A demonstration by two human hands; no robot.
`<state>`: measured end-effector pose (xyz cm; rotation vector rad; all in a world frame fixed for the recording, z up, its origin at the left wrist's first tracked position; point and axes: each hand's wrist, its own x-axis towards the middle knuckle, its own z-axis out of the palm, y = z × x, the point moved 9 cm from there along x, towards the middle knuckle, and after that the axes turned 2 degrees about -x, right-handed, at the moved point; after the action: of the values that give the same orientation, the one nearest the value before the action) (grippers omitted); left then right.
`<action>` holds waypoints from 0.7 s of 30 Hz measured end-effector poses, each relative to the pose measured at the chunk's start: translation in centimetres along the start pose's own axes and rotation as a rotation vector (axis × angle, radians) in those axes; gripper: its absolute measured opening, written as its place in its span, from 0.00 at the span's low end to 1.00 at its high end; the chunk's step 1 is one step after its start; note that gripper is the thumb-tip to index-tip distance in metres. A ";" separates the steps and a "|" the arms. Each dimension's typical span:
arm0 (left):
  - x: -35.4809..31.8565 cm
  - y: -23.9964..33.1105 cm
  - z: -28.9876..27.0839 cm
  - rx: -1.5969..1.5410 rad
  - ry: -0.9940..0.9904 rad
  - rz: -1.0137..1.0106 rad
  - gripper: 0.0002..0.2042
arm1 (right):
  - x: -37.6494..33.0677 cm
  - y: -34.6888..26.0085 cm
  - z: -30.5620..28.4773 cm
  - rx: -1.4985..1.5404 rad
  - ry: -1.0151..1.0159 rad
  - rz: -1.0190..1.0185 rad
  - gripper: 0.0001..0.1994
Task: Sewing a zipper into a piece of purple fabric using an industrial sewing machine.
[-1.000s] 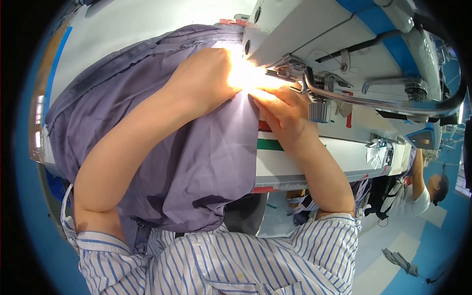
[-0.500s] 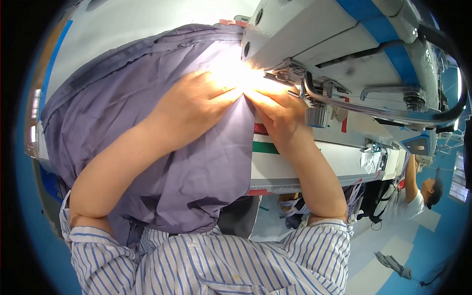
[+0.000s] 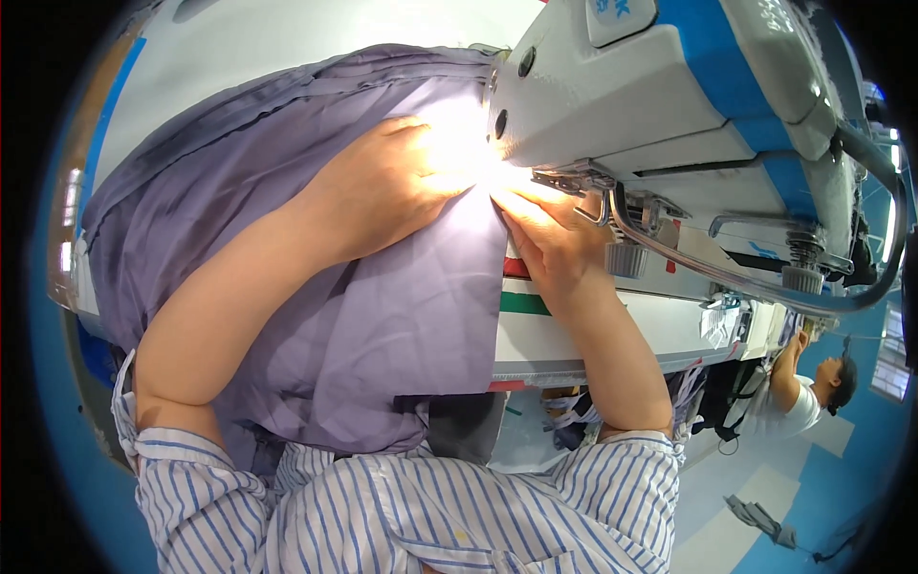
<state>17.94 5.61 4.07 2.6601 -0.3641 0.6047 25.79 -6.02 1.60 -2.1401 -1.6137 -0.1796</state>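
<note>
Purple cloth (image 3: 382, 316) spread over tabletop (image 3: 564, 335), left of and up against sewing machine (image 3: 631, 115); near end drops over the front edge toward the person's striped shirt (image 3: 411, 507). Left hand (image 3: 387, 187) palm down on cloth, fingers loosely bent, thumb and index reaching right into lamp glare (image 3: 469, 158). Right hand (image 3: 559, 239) at cloth's right edge, below the machine head, fingers close together and pointing left into the same glare, partly behind metal parts. Fingertips of both hands near each other, washed out; can't tell whether either one pinches the cloth or just presses it. Seam band (image 3: 277, 96) runs along cloth's far edge, curving down on the left. Machine white with blue tape (image 3: 717, 72); bent metal rod (image 3: 717, 273) sweeps along its underside, ridged knob (image 3: 626, 260) just beside right hand. Red patch (image 3: 515, 267) and green strip (image 3: 524, 303) on tabletop between cloth and right forearm. Under tabletop, dark panel (image 3: 466, 426) just right of cloth's hanging part. Far right, co-worker (image 3: 784, 407) in white top, arms raised; grey cloth piece (image 3: 755, 519) on floor below.
</note>
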 end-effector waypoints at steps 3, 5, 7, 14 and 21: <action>0.1 -0.6 0.4 0.005 -0.004 0.024 0.16 | 0.1 0.7 -0.1 0.043 0.028 0.037 0.14; 0.1 -0.1 0.3 0.034 -0.047 -0.011 0.18 | 0.7 0.6 -0.4 -0.060 0.005 0.016 0.12; -0.4 1.7 -1.1 0.051 -0.045 -0.024 0.21 | 1.0 0.5 -0.8 -0.160 -0.019 -0.004 0.11; -15.0 6.2 -8.6 0.161 -0.150 -0.733 0.37 | -0.3 3.6 -0.3 0.197 0.090 0.123 0.13; -16.0 -6.1 -7.5 0.388 -0.073 -0.635 0.33 | 0.7 -1.6 -3.9 0.001 0.139 0.002 0.07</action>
<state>3.26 16.84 1.09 2.9231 0.6266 0.3969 25.14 -6.74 5.73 -2.0794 -1.5321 -0.3189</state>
